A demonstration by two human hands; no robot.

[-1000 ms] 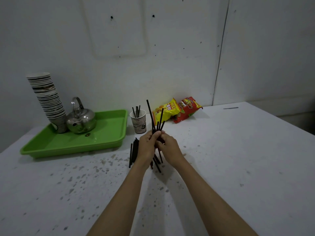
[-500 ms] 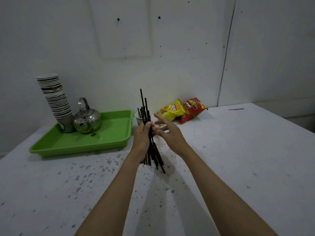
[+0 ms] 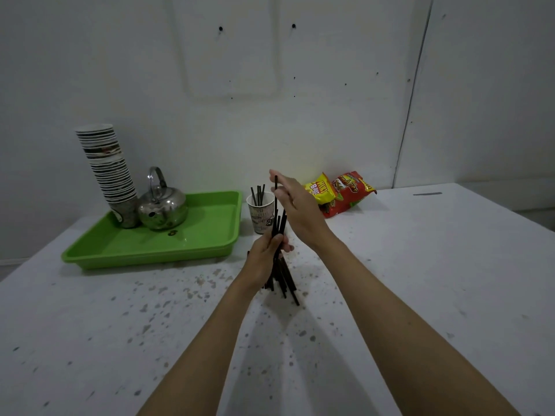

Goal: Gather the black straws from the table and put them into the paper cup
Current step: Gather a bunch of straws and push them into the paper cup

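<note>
Over on the left sits the green tray (image 3: 207,235) with a stack of cups (image 3: 105,169) and a steel kettle (image 3: 162,205), none of it in play. Just right of the tray stands the paper cup (image 3: 260,216), a few black straws already upright inside. In front of it the left hand (image 3: 265,261) is closed round a bundle of black straws (image 3: 279,262), their lower ends fanned out and seemingly resting on the worktop (image 3: 420,280). Above, the right hand (image 3: 295,205) pinches the top of one straw (image 3: 275,199) between thumb and fingertips, other fingers loosely spread. To my eye, the step is drawing that single straw out and dropping it in the cup. Best to lift it straight up so the rest don't drag along, keep the left grip firm, then bring its tip over the rim before letting go; the cup looks light and could tip if nudged. The snack packets (image 3: 339,192) lie further right, out of the way
</note>
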